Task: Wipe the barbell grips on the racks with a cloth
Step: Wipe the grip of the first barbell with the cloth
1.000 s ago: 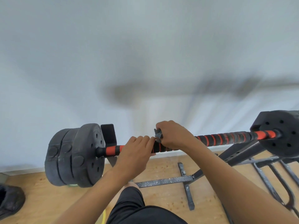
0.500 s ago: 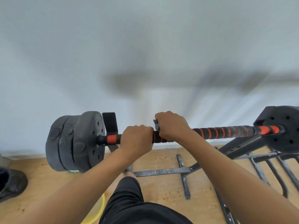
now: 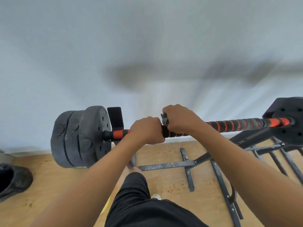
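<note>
**Head view.** Stacked black weight plates (image 3: pixel 80 136) at the left of the frame and a single plate (image 3: pixel 285 122) at the right edge cap a barbell (image 3: pixel 278 122) lying across a metal rack (image 3: pixel 167 165). A dark shoe (image 3: pixel 14 179) rests on the wooden floor (image 3: pixel 49 185) at lower left. At mid-frame the left hand (image 3: pixel 146 130) is curled around the red-and-black grip (image 3: pixel 229 126). Just beside it, the right hand (image 3: pixel 180 118) clasps a grey cloth (image 3: pixel 164 119) against the grip.

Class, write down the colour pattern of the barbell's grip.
Black with red bands along the grip, clearest in the head view.
</note>
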Demonstrator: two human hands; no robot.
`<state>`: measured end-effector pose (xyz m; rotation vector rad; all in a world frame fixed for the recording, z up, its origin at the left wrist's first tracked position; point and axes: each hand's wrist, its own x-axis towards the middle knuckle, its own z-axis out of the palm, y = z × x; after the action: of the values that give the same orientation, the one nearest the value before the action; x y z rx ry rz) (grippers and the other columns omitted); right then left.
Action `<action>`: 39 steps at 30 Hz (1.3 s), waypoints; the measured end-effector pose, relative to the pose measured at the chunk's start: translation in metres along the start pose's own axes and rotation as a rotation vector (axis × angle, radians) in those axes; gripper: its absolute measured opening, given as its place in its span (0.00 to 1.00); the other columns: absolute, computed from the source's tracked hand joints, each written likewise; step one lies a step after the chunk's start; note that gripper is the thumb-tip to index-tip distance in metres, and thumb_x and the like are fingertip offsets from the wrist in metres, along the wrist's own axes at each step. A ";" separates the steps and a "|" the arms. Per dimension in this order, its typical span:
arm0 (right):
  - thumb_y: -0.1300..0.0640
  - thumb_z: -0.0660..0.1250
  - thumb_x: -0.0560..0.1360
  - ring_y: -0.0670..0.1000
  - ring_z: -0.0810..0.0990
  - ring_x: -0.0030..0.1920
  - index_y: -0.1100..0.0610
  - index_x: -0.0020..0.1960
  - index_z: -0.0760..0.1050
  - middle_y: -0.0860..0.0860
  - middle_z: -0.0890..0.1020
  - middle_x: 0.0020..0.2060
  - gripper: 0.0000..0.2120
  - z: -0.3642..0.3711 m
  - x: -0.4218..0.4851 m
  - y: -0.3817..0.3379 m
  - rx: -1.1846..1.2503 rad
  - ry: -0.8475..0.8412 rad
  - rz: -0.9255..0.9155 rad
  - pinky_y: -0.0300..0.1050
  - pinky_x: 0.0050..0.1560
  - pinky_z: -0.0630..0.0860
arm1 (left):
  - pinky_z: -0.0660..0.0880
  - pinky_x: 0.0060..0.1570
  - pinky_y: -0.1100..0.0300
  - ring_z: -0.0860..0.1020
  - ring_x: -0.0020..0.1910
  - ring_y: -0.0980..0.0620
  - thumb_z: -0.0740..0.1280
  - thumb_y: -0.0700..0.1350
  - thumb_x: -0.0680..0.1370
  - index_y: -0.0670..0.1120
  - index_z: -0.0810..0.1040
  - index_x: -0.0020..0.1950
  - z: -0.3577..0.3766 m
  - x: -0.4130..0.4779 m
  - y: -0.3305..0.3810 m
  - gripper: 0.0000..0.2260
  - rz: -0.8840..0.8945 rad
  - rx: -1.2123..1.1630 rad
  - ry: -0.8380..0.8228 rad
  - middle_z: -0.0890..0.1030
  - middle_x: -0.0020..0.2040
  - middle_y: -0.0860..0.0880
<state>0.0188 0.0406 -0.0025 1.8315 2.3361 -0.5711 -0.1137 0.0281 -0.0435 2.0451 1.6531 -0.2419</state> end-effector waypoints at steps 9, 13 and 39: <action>0.59 0.66 0.76 0.50 0.78 0.40 0.53 0.45 0.73 0.47 0.79 0.40 0.03 -0.004 0.024 0.039 0.001 0.207 -0.109 0.48 0.39 0.78 | 0.67 0.37 0.56 0.73 0.35 0.50 0.70 0.48 0.76 0.50 0.75 0.51 0.035 -0.011 -0.007 0.07 0.188 0.158 0.497 0.72 0.38 0.54; 0.58 0.67 0.75 0.47 0.77 0.34 0.56 0.41 0.78 0.49 0.80 0.34 0.05 -0.011 0.019 0.043 0.006 -0.007 -0.181 0.46 0.36 0.75 | 0.65 0.41 0.55 0.68 0.38 0.50 0.72 0.48 0.75 0.49 0.72 0.53 0.047 -0.009 0.004 0.12 0.265 0.215 0.575 0.73 0.42 0.52; 0.55 0.59 0.80 0.47 0.67 0.43 0.52 0.45 0.73 0.42 0.75 0.37 0.06 -0.012 -0.028 0.045 -0.154 0.167 -0.292 0.45 0.35 0.72 | 0.58 0.28 0.59 0.64 0.23 0.51 0.79 0.41 0.62 0.49 0.72 0.34 0.044 0.001 0.000 0.15 0.151 0.185 0.519 0.66 0.26 0.53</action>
<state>0.0712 0.0285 0.0077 1.5379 2.6960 -0.2644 -0.1057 0.0078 -0.0818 2.5129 1.8028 0.2168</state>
